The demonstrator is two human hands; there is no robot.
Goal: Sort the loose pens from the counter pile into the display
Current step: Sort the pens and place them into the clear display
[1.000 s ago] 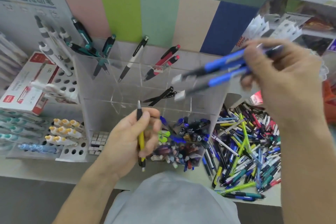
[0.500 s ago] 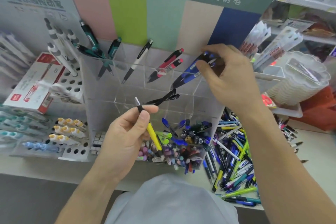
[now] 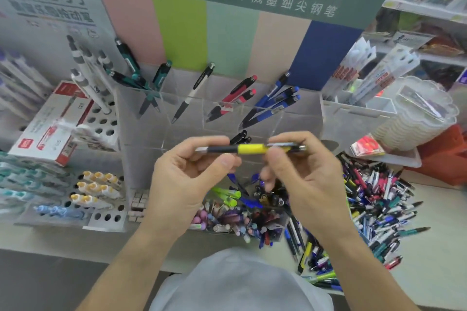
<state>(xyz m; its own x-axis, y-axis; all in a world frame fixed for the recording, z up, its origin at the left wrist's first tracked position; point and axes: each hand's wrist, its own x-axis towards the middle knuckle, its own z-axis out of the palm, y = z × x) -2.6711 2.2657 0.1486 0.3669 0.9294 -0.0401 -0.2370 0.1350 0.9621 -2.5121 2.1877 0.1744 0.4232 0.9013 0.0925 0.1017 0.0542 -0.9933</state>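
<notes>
Three blue pens [image 3: 274,103], two red pens [image 3: 233,100], one yellow pen [image 3: 251,149].

The clear display [image 3: 298,118] stands in the middle of the frame. Its back slots are open at the top, but slanted pens stick out: teal pens [image 3: 151,83], red pens [image 3: 235,98], blue pens [image 3: 275,101]. The pen pile [image 3: 374,209] fills the counter [image 3: 439,255] at lower right. A white holder [image 3: 101,124] blocks the left.

I see a pale counter [image 3: 434,212]. On it, right of my hands and lower, lies a big pile of loose pens [image 3: 374,212]. Just behind my hands stands the clear display [image 3: 298,118]. Left of them sits a white rack [image 3: 101,209] with holes.
</notes>
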